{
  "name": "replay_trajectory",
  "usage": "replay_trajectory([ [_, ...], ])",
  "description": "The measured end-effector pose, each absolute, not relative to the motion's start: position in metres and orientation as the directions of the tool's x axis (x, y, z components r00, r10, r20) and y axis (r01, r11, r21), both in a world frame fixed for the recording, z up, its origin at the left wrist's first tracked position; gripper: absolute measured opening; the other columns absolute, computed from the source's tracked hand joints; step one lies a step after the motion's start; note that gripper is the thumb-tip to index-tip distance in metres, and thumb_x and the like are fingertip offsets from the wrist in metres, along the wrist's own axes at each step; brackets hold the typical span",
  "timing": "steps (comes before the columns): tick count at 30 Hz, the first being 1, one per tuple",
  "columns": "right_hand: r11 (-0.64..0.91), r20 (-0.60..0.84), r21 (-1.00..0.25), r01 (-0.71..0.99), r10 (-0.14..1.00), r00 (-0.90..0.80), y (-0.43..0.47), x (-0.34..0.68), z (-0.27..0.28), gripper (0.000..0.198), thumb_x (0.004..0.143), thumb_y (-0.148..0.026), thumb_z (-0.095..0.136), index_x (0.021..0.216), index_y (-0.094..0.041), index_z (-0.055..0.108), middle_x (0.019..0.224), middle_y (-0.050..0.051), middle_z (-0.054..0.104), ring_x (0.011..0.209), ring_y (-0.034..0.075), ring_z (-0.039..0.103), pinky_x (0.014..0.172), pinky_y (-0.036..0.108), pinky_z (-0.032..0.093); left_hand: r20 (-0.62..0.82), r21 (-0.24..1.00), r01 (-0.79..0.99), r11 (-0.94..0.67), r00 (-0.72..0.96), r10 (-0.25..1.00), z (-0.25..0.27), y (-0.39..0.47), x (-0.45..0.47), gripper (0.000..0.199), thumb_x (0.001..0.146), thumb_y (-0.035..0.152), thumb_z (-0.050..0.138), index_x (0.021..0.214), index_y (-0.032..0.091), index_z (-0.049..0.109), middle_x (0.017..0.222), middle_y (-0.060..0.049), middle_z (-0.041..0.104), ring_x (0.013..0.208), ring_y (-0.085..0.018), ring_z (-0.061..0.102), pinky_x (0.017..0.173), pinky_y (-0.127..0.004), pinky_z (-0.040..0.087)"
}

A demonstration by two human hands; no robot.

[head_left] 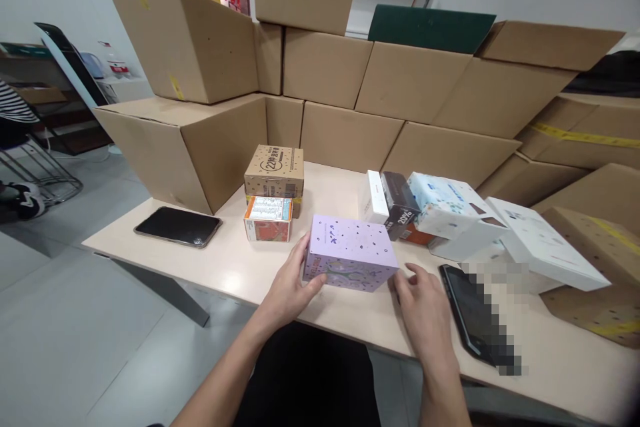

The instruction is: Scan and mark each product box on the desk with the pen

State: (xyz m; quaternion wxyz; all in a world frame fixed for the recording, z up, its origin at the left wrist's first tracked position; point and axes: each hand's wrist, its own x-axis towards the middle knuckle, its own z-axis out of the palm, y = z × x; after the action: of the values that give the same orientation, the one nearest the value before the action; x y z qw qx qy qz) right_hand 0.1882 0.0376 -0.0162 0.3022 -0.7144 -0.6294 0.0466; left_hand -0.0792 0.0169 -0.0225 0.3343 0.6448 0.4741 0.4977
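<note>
A lilac carton [351, 250] with small dark marks and a printed front sits near the table's front edge. My left hand [291, 283] grips its left end, the thumb across the front face and the fingers along the side. Beside the carton's right end rests my right hand [423, 297], low over the table, its fingers loosely bent and apart. Its fingertips are close to the carton's lower right corner; whether they touch it I cannot tell. Left of the carton stands a small orange-and-white box [269, 219], in front of a brown printed carton [275, 172].
A phone [177, 226] lies at the table's left; a dark handheld device [473, 313], partly pixelated, lies right of my right hand. A white box [375, 197], a dark box [399, 203] and several others line the right. Large cardboard boxes [350, 133] wall the back.
</note>
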Motion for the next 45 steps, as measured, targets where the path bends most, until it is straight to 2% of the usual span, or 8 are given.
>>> replay_trajectory([
  [5, -0.22, 0.587, -0.357, 0.908, 0.702, 0.402, 0.011, 0.223, -0.01, 0.082, 0.088, -0.072, 0.037, 0.127, -0.004, 0.063, 0.118, 0.029, 0.06, 0.112, 0.042, 0.055, 0.095, 0.054, 0.04, 0.335, 0.902, 0.265, -0.342, 0.07, 0.94, -0.022, 0.017, -0.08, 0.084, 0.086, 0.02, 0.065, 0.157, 0.028, 0.022, 0.163, -0.008, 0.031, 0.149, -0.029, 0.033, 0.122, -0.049, 0.031],
  [10, -0.502, 0.31, -0.273, 0.821, 0.762, 0.569, -0.013, 0.262, -0.011, 0.103, 0.079, -0.085, 0.036, 0.15, -0.011, 0.043, 0.139, 0.032, 0.047, 0.124, 0.056, 0.046, 0.091, 0.065, 0.041, 0.336, 0.89, 0.305, -0.339, 0.063, 0.94, -0.021, 0.016, -0.08, 0.084, 0.086, 0.02, 0.065, 0.157, 0.029, 0.022, 0.163, -0.008, 0.031, 0.15, -0.029, 0.031, 0.122, -0.049, 0.03],
  [14, -0.476, 0.145, -0.222, 0.851, 0.847, 0.511, -0.01, 0.278, -0.029, 0.106, 0.078, -0.085, 0.036, 0.15, -0.007, 0.04, 0.126, 0.031, 0.056, 0.114, 0.049, 0.056, 0.093, 0.059, 0.044, 0.33, 0.888, 0.316, -0.333, 0.065, 0.942, -0.02, 0.016, -0.079, 0.085, 0.085, 0.02, 0.065, 0.157, 0.028, 0.022, 0.163, -0.008, 0.032, 0.149, -0.029, 0.033, 0.122, -0.048, 0.031],
  [21, -0.421, 0.409, -0.263, 0.868, 0.767, 0.495, -0.009, 0.259, -0.043, 0.088, 0.085, -0.069, 0.038, 0.138, -0.001, 0.054, 0.114, 0.032, 0.062, 0.108, 0.048, 0.059, 0.095, 0.062, 0.042, 0.33, 0.896, 0.297, -0.329, 0.049, 0.943, -0.025, 0.017, -0.079, 0.086, 0.086, 0.022, 0.066, 0.158, 0.028, 0.02, 0.163, -0.01, 0.031, 0.149, -0.03, 0.033, 0.121, -0.051, 0.031],
  [31, -0.289, 0.419, -0.673, 0.68, 0.609, 0.673, -0.039, 0.231, -0.017, 0.087, 0.074, -0.061, 0.065, 0.144, -0.012, 0.053, 0.136, 0.023, 0.059, 0.124, 0.045, 0.055, 0.104, 0.062, 0.042, 0.335, 0.898, 0.29, -0.331, 0.037, 0.942, -0.026, 0.016, -0.078, 0.084, 0.085, 0.025, 0.067, 0.157, 0.027, 0.024, 0.162, -0.01, 0.034, 0.148, -0.031, 0.036, 0.121, -0.05, 0.032],
  [35, -0.017, 0.516, -0.77, 0.637, 0.571, 0.638, -0.052, 0.188, -0.002, 0.085, 0.075, -0.056, 0.072, 0.146, -0.016, 0.049, 0.141, 0.018, 0.056, 0.125, 0.039, 0.056, 0.106, 0.058, 0.043, 0.338, 0.904, 0.276, -0.327, 0.009, 0.941, -0.029, 0.016, -0.076, 0.086, 0.086, 0.028, 0.068, 0.158, 0.025, 0.02, 0.161, -0.013, 0.033, 0.148, -0.032, 0.036, 0.121, -0.05, 0.031],
  [40, 0.341, 0.687, -0.633, 0.695, 0.662, 0.3, -0.055, 0.138, 0.009, 0.078, 0.084, -0.045, 0.068, 0.151, -0.018, 0.039, 0.145, 0.019, 0.049, 0.129, 0.035, 0.052, 0.102, 0.057, 0.046, 0.495, 0.825, 0.377, -0.421, -0.122, 0.861, -0.026, 0.009, -0.07, 0.086, 0.088, 0.028, 0.066, 0.158, 0.029, 0.014, 0.163, -0.016, 0.025, 0.144, -0.032, 0.04, 0.115, -0.054, 0.039],
  [45, 0.461, 0.82, -0.436, 0.773, 0.557, 0.131, -0.049, 0.102, 0.013, 0.074, 0.085, -0.036, 0.072, 0.148, -0.017, 0.041, 0.14, 0.023, 0.052, 0.128, 0.036, 0.052, 0.099, 0.058, 0.047, 0.795, 0.512, 0.595, -0.62, -0.054, 0.604, -0.006, 0.002, -0.062, 0.071, 0.089, 0.016, 0.06, 0.153, 0.028, 0.031, 0.158, -0.014, 0.035, 0.147, -0.032, 0.035, 0.116, -0.056, 0.038],
])
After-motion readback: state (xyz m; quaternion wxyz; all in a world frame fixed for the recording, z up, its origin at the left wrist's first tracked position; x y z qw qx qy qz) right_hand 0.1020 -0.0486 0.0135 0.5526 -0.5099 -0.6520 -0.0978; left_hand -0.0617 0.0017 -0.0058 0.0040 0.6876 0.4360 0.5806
